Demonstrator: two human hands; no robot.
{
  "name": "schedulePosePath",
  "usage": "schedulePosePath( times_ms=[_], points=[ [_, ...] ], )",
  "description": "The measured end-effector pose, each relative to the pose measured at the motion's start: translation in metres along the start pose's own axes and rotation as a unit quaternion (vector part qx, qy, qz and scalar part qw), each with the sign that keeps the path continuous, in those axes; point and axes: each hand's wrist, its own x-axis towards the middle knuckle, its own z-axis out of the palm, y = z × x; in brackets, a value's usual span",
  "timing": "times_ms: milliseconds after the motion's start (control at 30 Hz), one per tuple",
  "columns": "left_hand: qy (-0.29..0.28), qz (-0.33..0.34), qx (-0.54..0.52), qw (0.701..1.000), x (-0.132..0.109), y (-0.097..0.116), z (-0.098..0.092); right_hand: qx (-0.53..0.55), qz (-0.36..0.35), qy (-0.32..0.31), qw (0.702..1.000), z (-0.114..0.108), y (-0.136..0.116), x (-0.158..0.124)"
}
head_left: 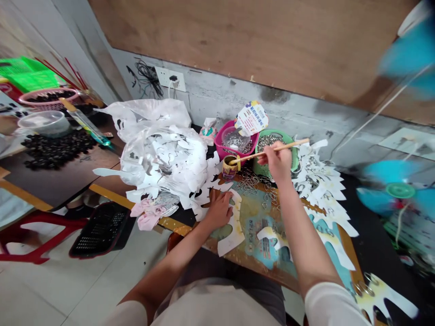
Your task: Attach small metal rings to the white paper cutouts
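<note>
Right hand (pixel 279 160) fingers gripping brush (pixel 292 144) at mouth of small can (pixel 229 171); left hand (pixel 218 211) fingers loosely spreading over white cutout (pixel 234 243); overloaded brush possibly dripping.

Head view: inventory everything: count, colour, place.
cutouts: many, white, across worktable
rings: many, silver, mid-table
stick: one, tan, right hand
jar: one, yellow-brown, at stick's tip
pink tub: one, pink, behind jar
green tub: one, green, beside pink tub
bag: one or more, white, left
black pieces: many, black, left table
green basket: one, green, upper left
crate: one, black, lower left
stool: one, red, lower left
fan: at least one, blue, right
sockets: two, white, wall
left hand: one, bare, on cutout
right hand: one, bare, around stick
</note>
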Motion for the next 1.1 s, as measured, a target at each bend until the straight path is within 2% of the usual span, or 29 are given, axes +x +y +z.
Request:
schedulePosePath(
  times_ms=[100, 200, 333, 433, 533, 700, 833, 967, 1100],
  points=[
    [0.001, 0.002, -0.006, 1.000, 0.000, -0.001, 0.001, 0.058, 0.028, 0.040, 0.997, -0.028, 0.000, -0.016],
    [0.002, 0.000, -0.008, 1.000, 0.001, -0.001, 0.001, 0.073, 0.056, 0.068, 0.993, -0.054, 0.007, -0.039],
    [-0.004, -0.005, -0.008, 1.000, 0.000, -0.001, 0.001, 0.084, 0.122, 0.015, 0.989, -0.083, 0.023, -0.078],
    [-0.006, -0.005, -0.006, 1.000, 0.000, 0.000, 0.000, 0.090, 0.139, 0.026, 0.986, -0.095, 0.036, -0.105],
    [-0.005, -0.010, -0.003, 1.000, 0.001, 0.001, 0.000, 0.061, 0.142, 0.021, 0.988, -0.095, 0.048, -0.125],
    [-0.008, -0.013, -0.005, 1.000, 0.001, 0.002, -0.002, 0.005, 0.158, -0.061, 0.986, -0.087, 0.058, -0.139],
    [-0.005, -0.007, -0.003, 1.000, 0.000, 0.003, -0.003, -0.029, 0.116, -0.057, 0.991, -0.090, 0.059, -0.142],
    [-0.006, -0.013, 0.003, 1.000, 0.000, 0.003, -0.003, -0.039, 0.091, -0.089, 0.991, -0.092, 0.056, -0.144],
    [-0.012, -0.016, 0.003, 1.000, 0.000, 0.004, -0.003, -0.070, 0.069, -0.062, 0.993, -0.086, 0.052, -0.144]
  ],
)
